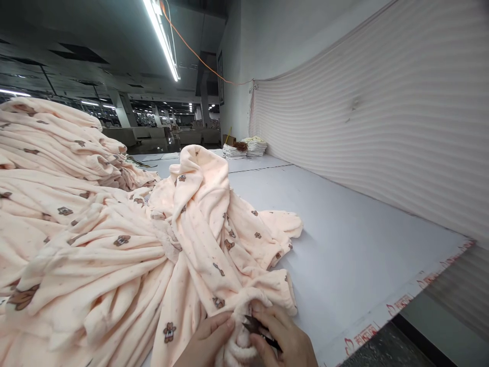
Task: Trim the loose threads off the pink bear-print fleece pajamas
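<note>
A peach fleece garment (pixel 208 204) printed with small brown bears lies over the table's near side. At its lower end, my left hand (pixel 210 336) is closed on a fluffy, bunched edge of the fabric. Dark thread snips (pixel 263 334) are gripped in my right hand (pixel 286 334), their pointed blades slightly apart. The blade tips are against the fluffy edge, just right of my left fingertips. Whether any thread lies between the blades is too small to tell.
A large heap of the same peach fabric (pixel 57 229) fills the left side. Folded white stacks (pixel 255 146) stand at the table's far end. The pale grey table (pixel 328 244) runs beside a wall hung with a striped sheet (pixel 362 117); red-printed tape marks its right edge.
</note>
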A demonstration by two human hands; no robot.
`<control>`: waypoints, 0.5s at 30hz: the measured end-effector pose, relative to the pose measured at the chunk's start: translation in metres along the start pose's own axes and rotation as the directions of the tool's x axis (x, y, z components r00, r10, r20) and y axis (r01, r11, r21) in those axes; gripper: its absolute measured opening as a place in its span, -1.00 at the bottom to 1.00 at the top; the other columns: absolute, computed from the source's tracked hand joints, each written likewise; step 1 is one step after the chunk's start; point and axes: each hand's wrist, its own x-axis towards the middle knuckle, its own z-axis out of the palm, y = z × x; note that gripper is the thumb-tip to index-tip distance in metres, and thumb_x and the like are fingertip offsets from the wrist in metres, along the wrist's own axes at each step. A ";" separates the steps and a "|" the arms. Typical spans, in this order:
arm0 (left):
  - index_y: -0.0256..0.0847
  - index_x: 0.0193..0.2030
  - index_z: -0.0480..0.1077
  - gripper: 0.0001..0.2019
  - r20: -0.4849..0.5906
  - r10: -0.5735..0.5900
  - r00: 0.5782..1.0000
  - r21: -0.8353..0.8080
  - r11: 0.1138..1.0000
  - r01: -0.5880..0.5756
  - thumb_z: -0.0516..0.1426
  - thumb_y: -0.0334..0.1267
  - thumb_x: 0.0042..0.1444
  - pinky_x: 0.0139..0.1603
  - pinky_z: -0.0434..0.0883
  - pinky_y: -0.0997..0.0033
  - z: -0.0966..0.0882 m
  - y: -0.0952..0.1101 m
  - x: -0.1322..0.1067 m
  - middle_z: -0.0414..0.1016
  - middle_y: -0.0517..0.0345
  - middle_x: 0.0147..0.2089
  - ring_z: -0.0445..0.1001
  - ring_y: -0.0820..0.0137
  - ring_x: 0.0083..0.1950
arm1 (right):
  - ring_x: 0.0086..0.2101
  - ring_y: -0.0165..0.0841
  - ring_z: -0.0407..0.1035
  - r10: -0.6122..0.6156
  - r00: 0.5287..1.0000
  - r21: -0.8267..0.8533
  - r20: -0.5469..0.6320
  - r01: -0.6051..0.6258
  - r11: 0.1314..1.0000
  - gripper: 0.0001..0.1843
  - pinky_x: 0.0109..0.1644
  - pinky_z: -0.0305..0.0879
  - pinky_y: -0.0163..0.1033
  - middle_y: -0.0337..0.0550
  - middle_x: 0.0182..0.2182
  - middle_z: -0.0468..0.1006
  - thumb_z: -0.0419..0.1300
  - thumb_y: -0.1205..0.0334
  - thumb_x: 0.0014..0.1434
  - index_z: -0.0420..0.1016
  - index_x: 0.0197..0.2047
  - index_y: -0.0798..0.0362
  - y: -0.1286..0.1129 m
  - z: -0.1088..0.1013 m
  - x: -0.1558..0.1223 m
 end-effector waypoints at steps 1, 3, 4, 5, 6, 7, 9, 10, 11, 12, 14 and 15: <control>-0.26 -0.26 0.61 -0.61 0.018 -0.001 1.000 0.003 1.000 0.001 0.35 -0.01 -0.16 -0.20 0.38 0.46 0.000 0.000 0.000 0.59 0.07 -0.35 0.48 0.31 -0.25 | -0.33 -0.34 0.53 0.004 1.000 0.009 0.005 -0.004 1.000 -0.70 -0.27 0.46 -0.36 -0.19 -0.17 0.58 0.20 0.28 0.12 0.45 -0.05 -0.12 0.001 0.001 -0.001; -0.26 -0.27 0.61 -0.62 0.024 -0.003 1.000 0.008 1.000 0.003 0.36 -0.02 -0.18 -0.17 0.38 0.45 -0.001 0.000 0.000 0.59 0.08 -0.36 0.48 0.30 -0.23 | -0.32 -0.32 0.53 -0.013 1.000 -0.008 -0.008 0.013 1.000 -0.67 -0.27 0.46 -0.35 -0.16 -0.15 0.58 0.20 0.28 0.10 0.46 -0.03 -0.11 0.002 0.002 -0.003; -0.26 -0.29 0.61 -0.62 0.009 -0.008 1.000 0.014 1.000 0.007 0.37 -0.03 -0.20 -0.14 0.38 0.44 -0.001 0.001 0.000 0.60 0.08 -0.35 0.48 0.29 -0.22 | -0.29 -0.29 0.53 -0.027 0.999 -0.022 -0.020 0.027 0.999 -0.69 -0.26 0.46 -0.33 -0.15 -0.15 0.58 0.19 0.29 0.11 0.47 -0.04 -0.11 0.002 0.002 -0.003; -0.25 -0.30 0.61 -0.62 -0.013 -0.013 1.000 0.022 1.000 0.013 0.37 -0.02 -0.22 -0.10 0.38 0.43 -0.001 0.002 -0.001 0.61 0.08 -0.33 0.48 0.28 -0.21 | -0.25 -0.26 0.52 -0.037 0.999 -0.027 -0.032 0.036 0.999 -0.70 -0.23 0.45 -0.31 -0.14 -0.16 0.59 0.18 0.29 0.12 0.48 -0.05 -0.11 0.002 0.002 -0.002; -0.24 -0.32 0.61 -0.61 -0.035 -0.017 0.999 0.032 0.999 0.018 0.38 -0.01 -0.25 -0.08 0.37 0.42 -0.001 0.003 -0.001 0.61 0.08 -0.32 0.48 0.26 -0.19 | -0.22 -0.25 0.51 -0.037 0.999 -0.018 -0.037 0.037 0.999 -0.72 -0.22 0.45 -0.31 -0.15 -0.17 0.59 0.17 0.30 0.13 0.49 -0.07 -0.11 0.001 0.002 -0.002; -0.23 -0.33 0.62 -0.60 -0.053 -0.018 0.998 0.046 0.999 0.021 0.38 0.01 -0.27 -0.06 0.38 0.40 -0.001 0.003 -0.002 0.62 0.08 -0.30 0.48 0.24 -0.17 | -0.22 -0.26 0.51 -0.029 0.999 0.009 -0.034 0.029 1.000 -0.73 -0.21 0.44 -0.31 -0.16 -0.19 0.59 0.17 0.32 0.12 0.50 -0.09 -0.11 0.001 0.002 -0.001; -0.19 -0.34 0.62 -0.58 -0.083 -0.014 0.996 0.076 0.997 0.020 0.38 0.06 -0.30 -0.03 0.38 0.37 -0.002 0.003 -0.001 0.63 0.09 -0.29 0.48 0.21 -0.14 | -0.28 -0.31 0.51 0.004 1.000 0.093 -0.009 -0.003 0.996 -0.71 -0.25 0.43 -0.36 -0.18 -0.23 0.58 0.19 0.33 0.09 0.51 -0.10 -0.10 0.001 0.004 0.001; -0.18 -0.34 0.62 -0.57 -0.091 -0.009 0.996 0.094 0.995 0.018 0.38 0.08 -0.32 -0.02 0.37 0.36 -0.003 0.002 0.000 0.63 0.10 -0.29 0.47 0.19 -0.12 | -0.31 -0.33 0.51 0.020 1.000 0.127 0.000 -0.020 0.992 -0.70 -0.27 0.42 -0.38 -0.19 -0.25 0.57 0.19 0.34 0.07 0.51 -0.10 -0.09 0.002 0.005 0.002; -0.17 -0.34 0.62 -0.56 -0.094 -0.004 0.996 0.118 0.993 0.015 0.37 0.10 -0.32 0.00 0.36 0.35 -0.003 0.002 0.000 0.62 0.10 -0.29 0.46 0.18 -0.10 | -0.33 -0.34 0.50 0.035 0.999 0.154 0.003 -0.035 0.987 -0.71 -0.29 0.41 -0.39 -0.19 -0.28 0.57 0.20 0.34 0.07 0.52 -0.11 -0.08 0.002 0.007 0.002; -0.17 -0.33 0.61 -0.55 -0.088 0.003 0.996 0.150 0.989 0.010 0.35 0.12 -0.30 0.01 0.35 0.35 -0.004 0.002 0.001 0.62 0.10 -0.29 0.45 0.18 -0.09 | -0.34 -0.35 0.50 0.045 0.999 0.179 -0.001 -0.044 0.983 -0.72 -0.29 0.40 -0.39 -0.18 -0.30 0.56 0.19 0.33 0.07 0.53 -0.12 -0.08 0.003 0.010 0.002; -0.19 -0.34 0.60 -0.56 -0.047 0.014 0.999 0.262 0.965 -0.001 0.29 0.15 -0.21 0.02 0.35 0.32 -0.007 0.006 -0.001 0.61 0.09 -0.29 0.45 0.17 -0.10 | -0.34 -0.35 0.49 0.049 0.999 0.248 -0.023 -0.042 0.968 -0.78 -0.27 0.38 -0.37 -0.18 -0.34 0.56 0.17 0.29 0.11 0.56 -0.17 -0.08 0.006 0.013 0.000; -0.19 -0.33 0.59 -0.57 -0.023 0.020 1.000 0.348 0.937 -0.011 0.24 0.15 -0.14 0.03 0.34 0.31 -0.011 0.008 -0.003 0.60 0.09 -0.28 0.45 0.16 -0.10 | -0.36 -0.35 0.48 0.050 0.998 0.296 -0.032 -0.039 0.955 -0.80 -0.27 0.37 -0.37 -0.20 -0.38 0.56 0.16 0.27 0.13 0.57 -0.20 -0.09 0.009 0.013 -0.002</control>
